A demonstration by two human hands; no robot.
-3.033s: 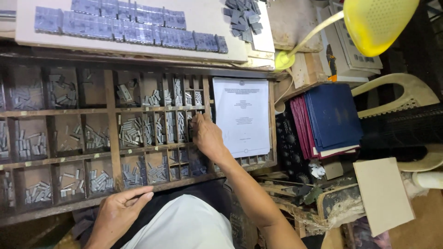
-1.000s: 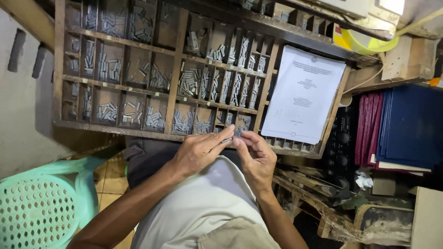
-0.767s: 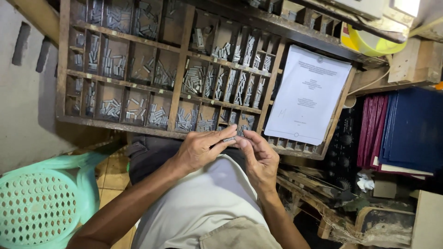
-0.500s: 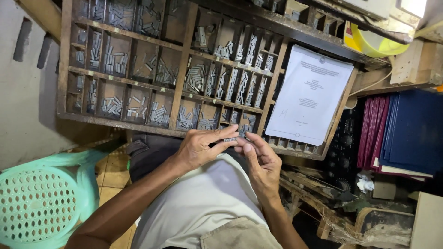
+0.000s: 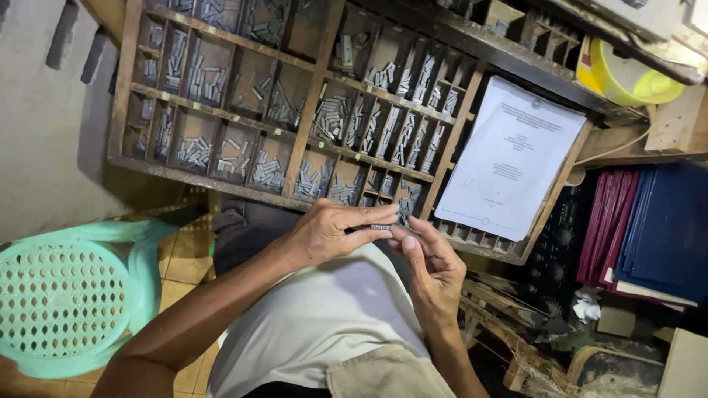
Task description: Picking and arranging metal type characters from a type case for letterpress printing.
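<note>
My left hand [image 5: 330, 233] and my right hand [image 5: 431, 264] meet over my lap, just below the front edge of a wooden type case [image 5: 306, 101]. Between their fingertips sits a small grey metal type piece [image 5: 381, 228]; the left thumb and forefinger pinch one end and the right fingers touch the other. The case is split into many small compartments that hold several metal type pieces [image 5: 332, 118]. A white printed sheet [image 5: 510, 158] lies on the right part of the case.
A green perforated plastic stool [image 5: 70, 298] stands at lower left on a tiled floor. Red and blue bound books [image 5: 649, 225] stack at the right. A yellow plastic bowl [image 5: 627, 74] sits at upper right. Dark clutter and wooden parts fill the lower right.
Three seconds ago my right hand reached into the case and my left rested low. Both hands have since come together below the case on a small type piece; the view shifted slightly.
</note>
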